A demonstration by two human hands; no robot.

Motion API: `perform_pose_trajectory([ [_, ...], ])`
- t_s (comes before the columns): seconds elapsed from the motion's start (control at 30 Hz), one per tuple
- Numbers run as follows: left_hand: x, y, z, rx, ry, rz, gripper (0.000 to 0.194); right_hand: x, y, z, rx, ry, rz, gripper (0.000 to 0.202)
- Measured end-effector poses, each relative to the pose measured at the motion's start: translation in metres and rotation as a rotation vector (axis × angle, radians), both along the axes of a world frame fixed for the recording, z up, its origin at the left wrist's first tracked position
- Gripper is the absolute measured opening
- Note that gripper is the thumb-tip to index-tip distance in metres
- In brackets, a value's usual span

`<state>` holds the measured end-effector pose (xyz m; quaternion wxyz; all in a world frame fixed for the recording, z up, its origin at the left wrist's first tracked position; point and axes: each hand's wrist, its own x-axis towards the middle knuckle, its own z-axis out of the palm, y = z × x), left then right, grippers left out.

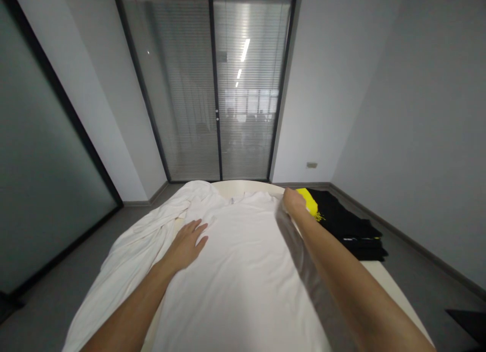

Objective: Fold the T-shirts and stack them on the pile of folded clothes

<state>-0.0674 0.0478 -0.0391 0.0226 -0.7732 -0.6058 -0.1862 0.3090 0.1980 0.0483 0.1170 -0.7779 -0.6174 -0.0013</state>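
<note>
L hand (189,245) open on white shirt (239,271), prob. steadying it. R hand (294,203) seemingly grips its far R edge.

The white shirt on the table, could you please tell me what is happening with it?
Someone has the white shirt spread on the table, neckline at the far end. Their left hand rests on it, fingers spread; their right hand curls at its far right edge, seemingly gripping it. Loose white cloth lies to the left, black clothes and a yellow item to the right.
</note>
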Motion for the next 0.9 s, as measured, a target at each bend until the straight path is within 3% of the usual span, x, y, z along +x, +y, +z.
perform_pose_trajectory([
  [0.17, 0.001, 0.000, 0.001, -0.003, -0.010, 0.004, 0.048, 0.005, 0.007, 0.013, 0.061, -0.005, 0.052, 0.035],
  [0.33, 0.001, 0.000, 0.001, -0.001, -0.026, 0.011, 0.046, 0.008, 0.016, 0.015, 0.089, 0.064, 0.115, 0.032],
  [0.5, 0.001, 0.000, 0.001, -0.002, 0.024, 0.000, 0.048, 0.012, 0.029, 0.015, 0.022, 0.149, 0.132, 0.060],
  [0.9, 0.001, 0.000, 0.002, -0.005, 0.032, 0.003, 0.048, 0.014, 0.018, 0.021, 0.216, 0.087, 0.083, 0.044],
])
